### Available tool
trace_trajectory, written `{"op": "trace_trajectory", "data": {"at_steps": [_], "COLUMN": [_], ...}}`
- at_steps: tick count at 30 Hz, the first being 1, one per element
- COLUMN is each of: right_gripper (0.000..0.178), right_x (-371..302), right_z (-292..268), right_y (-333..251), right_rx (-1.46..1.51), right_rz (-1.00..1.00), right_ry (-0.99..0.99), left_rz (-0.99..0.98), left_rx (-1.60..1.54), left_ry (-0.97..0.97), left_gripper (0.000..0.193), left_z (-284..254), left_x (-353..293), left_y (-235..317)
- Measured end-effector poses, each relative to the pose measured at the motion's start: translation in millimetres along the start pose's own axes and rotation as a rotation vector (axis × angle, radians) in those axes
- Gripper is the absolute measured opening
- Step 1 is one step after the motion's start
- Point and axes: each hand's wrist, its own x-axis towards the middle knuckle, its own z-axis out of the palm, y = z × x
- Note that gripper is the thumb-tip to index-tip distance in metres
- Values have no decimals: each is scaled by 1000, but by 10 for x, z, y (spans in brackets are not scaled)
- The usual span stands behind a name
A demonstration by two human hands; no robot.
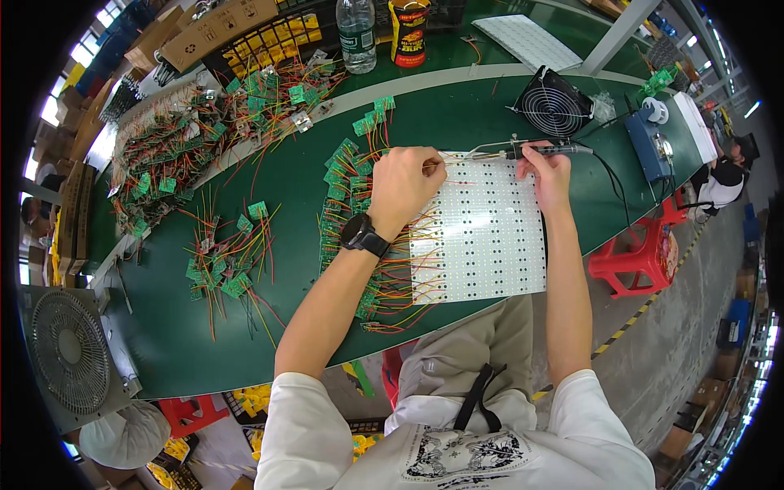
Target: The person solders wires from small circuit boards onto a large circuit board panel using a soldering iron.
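Observation:
A white panel (pixel 494 253) dotted with rows of small spots lies in front of me. Its left edge carries a row of red and yellow wires leading to small green circuit boards (pixel 335 192). My left hand (pixel 406 184), with a black watch (pixel 364 235) on its wrist, is closed at the panel's upper left corner, its fingertips pinching what looks like a thin wire. In my right hand (pixel 549 175) is a soldering iron (pixel 573 149), held near the panel's upper edge with its metal tip pointing left toward my left fingers. The exact contact at the tip is too small to tell.
Heaped wired circuit boards (pixel 171 147) fill the far left, with a smaller bunch (pixel 220 273) nearer. Behind the panel stand a bottle (pixel 357 41), a can (pixel 408 33) and a black fan (pixel 553 102). A blue soldering station (pixel 651 145) sits right, beyond the iron's cable.

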Motion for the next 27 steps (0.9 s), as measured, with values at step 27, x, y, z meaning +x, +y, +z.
{"op": "trace_trajectory", "data": {"at_steps": [27], "right_gripper": [20], "right_x": [2], "right_z": [25], "right_y": [-9], "right_rx": [-36], "right_rz": [-13], "right_ry": [-10], "left_rz": [-12], "left_rx": [25], "left_ry": [-20], "left_gripper": [12], "left_z": [18], "left_x": [5], "left_y": [-33]}}
